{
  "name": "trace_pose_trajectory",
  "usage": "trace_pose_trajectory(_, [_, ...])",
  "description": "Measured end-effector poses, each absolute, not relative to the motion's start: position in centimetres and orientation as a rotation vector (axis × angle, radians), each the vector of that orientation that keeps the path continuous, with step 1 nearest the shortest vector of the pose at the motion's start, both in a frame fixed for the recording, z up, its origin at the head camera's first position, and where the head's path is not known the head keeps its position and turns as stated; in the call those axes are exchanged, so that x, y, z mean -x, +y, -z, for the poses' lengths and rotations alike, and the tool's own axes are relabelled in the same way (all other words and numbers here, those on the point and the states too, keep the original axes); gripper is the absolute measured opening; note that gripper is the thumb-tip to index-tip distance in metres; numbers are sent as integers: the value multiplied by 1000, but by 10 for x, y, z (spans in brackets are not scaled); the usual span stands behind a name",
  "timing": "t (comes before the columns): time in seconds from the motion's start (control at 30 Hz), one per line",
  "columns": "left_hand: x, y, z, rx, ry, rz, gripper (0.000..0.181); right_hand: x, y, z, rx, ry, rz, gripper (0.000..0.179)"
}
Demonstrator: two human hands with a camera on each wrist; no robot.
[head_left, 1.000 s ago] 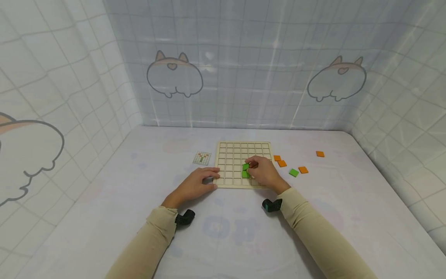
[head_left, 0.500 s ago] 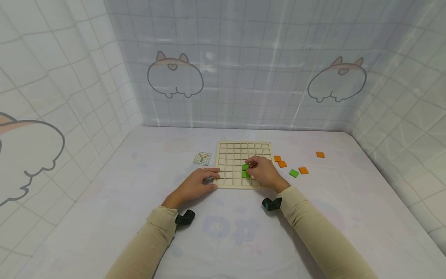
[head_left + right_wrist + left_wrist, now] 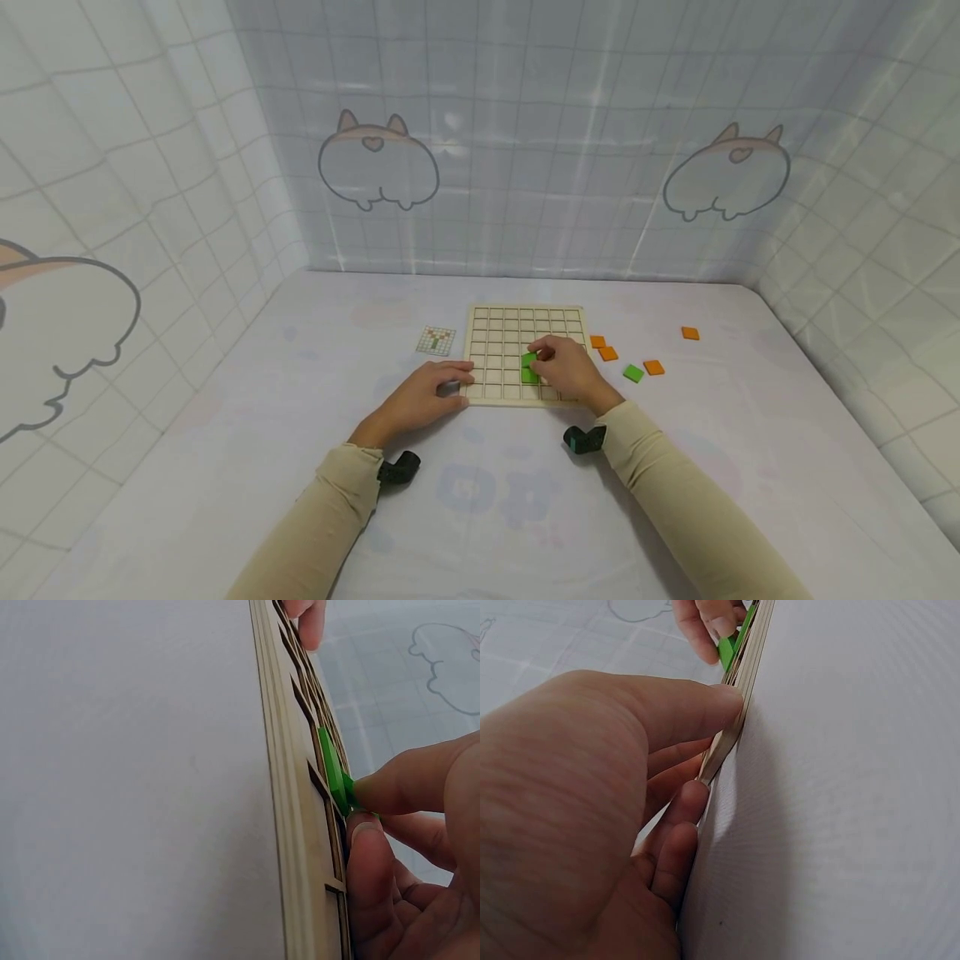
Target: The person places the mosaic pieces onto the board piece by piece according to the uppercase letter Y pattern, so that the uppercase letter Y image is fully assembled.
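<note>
A square wooden board (image 3: 491, 350) with a raised grid lies on the table. On it, right of the middle, are two green square tiles, a far one (image 3: 528, 360) and a near one (image 3: 529, 377). My right hand (image 3: 567, 367) pinches the far tile between thumb and fingertips, which partly cover it. From the side, in the right wrist view, a green tile (image 3: 333, 769) stands proud of the grid. My left hand (image 3: 423, 396) rests at the board's near left corner, fingertips over the left edge, thumb (image 3: 705, 712) against the rim.
Left of the board lies a small pattern card (image 3: 436, 340) with a coloured grid. To the right are several loose tiles: a green tile (image 3: 633, 373), an orange tile (image 3: 654, 367), an orange pair (image 3: 608, 353) and a farther orange tile (image 3: 690, 333). Printed cloth walls (image 3: 547, 208) surround the table.
Both hands and the board keep almost the same place. The pinched green tile has shifted very slightly toward the near one, and the gap between them looks narrower.
</note>
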State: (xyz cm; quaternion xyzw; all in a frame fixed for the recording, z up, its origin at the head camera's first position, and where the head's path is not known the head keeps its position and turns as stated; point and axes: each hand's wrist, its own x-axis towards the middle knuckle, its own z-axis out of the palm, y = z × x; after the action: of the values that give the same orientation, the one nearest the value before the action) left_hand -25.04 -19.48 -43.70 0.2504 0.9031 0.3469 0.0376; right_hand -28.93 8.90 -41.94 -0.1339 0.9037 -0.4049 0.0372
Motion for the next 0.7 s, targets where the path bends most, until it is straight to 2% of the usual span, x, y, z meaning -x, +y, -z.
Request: trace_pose_trajectory(0.7, [249, -194, 435, -770, 2779, -1060, 37, 291, 88, 425, 450, 2821, 1200, 31])
